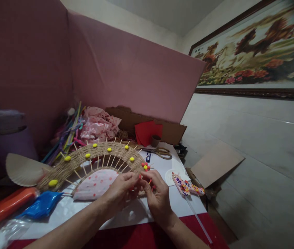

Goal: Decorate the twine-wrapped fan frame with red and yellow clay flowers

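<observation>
My left hand [122, 190] and my right hand [158, 195] meet at the fingertips over the right end of a woven twine fan [81, 162]. Both are closed in a pinch on a small red piece [140, 176], which looks like soft clay and is mostly hidden by the fingers. Thin sticks radiate through the fan's arched band, and its inner half-circle is white cloth [97, 185] with red dots. Yellow flattened dots [109, 149] are spread along the band. Just beyond my fingers, a red flower with a yellow centre [145, 167] sits on it.
Left lie an orange packet [9, 204], a blue packet [41, 204] and clear plastic [9, 233]. Scissors [163, 152], a blue cutter [148, 156] and a small brown pot [155, 140] stand behind. A patterned glue gun [184, 185] with a clear glue stick [198, 221] is at right.
</observation>
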`<action>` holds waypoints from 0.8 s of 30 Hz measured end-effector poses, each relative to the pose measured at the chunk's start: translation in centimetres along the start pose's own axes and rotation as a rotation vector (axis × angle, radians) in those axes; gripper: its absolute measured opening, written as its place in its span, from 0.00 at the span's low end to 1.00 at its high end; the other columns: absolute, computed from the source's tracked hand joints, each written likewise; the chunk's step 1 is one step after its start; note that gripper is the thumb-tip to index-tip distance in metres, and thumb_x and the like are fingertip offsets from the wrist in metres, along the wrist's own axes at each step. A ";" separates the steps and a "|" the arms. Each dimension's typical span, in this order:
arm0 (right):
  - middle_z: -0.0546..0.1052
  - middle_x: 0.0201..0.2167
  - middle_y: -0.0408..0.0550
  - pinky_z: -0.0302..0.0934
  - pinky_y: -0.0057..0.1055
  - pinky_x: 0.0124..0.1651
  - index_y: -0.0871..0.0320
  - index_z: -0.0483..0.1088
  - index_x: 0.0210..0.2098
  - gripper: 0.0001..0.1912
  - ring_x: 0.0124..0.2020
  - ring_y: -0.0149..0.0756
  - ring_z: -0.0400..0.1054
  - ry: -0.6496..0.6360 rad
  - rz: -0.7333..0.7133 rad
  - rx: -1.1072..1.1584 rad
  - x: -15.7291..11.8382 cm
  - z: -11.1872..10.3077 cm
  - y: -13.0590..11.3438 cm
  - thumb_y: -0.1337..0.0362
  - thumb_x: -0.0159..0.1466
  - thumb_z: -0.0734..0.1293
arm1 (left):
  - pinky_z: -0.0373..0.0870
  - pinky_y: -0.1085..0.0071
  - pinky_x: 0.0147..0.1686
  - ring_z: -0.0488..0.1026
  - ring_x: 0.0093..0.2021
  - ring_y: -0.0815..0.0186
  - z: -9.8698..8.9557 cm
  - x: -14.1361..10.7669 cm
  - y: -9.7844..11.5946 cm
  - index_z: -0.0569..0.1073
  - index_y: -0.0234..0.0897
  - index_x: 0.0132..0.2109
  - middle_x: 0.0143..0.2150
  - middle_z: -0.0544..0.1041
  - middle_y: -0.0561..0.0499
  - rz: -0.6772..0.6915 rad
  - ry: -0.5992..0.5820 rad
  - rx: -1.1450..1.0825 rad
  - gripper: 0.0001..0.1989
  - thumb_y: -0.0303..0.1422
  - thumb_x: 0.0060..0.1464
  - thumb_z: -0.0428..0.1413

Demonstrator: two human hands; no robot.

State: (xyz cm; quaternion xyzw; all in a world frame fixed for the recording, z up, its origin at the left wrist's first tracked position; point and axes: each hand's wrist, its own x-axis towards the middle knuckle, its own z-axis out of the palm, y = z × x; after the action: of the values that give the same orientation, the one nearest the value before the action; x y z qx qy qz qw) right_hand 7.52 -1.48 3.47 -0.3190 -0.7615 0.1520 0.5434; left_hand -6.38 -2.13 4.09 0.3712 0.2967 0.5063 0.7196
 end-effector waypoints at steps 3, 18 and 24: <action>0.71 0.30 0.46 0.62 0.30 0.36 0.56 0.71 0.36 0.07 0.33 0.34 0.66 -0.011 0.033 0.084 0.2 0.1 0.0 0.68 0.64 0.61 | 0.46 0.77 0.18 0.56 0.17 0.77 -0.3 0.2 -0.2 0.66 0.32 0.24 0.20 0.65 0.54 0.033 -0.009 0.086 0.20 0.45 0.44 0.61; 0.72 0.37 0.49 0.63 0.34 0.46 0.56 0.70 0.41 0.10 0.42 0.37 0.67 0.060 0.076 0.135 -0.3 0.1 0.5 0.69 0.64 0.59 | 0.53 0.79 0.21 0.61 0.21 0.77 -0.8 0.4 0.4 0.73 0.31 0.34 0.25 0.71 0.52 0.055 0.039 0.031 0.14 0.36 0.42 0.64; 0.72 0.36 0.49 0.64 0.35 0.42 0.56 0.71 0.41 0.11 0.40 0.37 0.67 0.116 -0.055 0.018 -0.2 -0.5 1.3 0.71 0.62 0.60 | 0.49 0.80 0.18 0.56 0.18 0.78 -0.7 0.5 0.1 0.71 0.33 0.34 0.19 0.66 0.59 0.104 0.060 0.052 0.15 0.32 0.38 0.66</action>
State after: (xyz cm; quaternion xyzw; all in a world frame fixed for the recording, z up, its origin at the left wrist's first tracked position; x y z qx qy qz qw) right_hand 8.40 -0.73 2.75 -0.3013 -0.7359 0.1250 0.5934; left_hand -6.88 -1.49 3.74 0.3895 0.3114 0.5459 0.6733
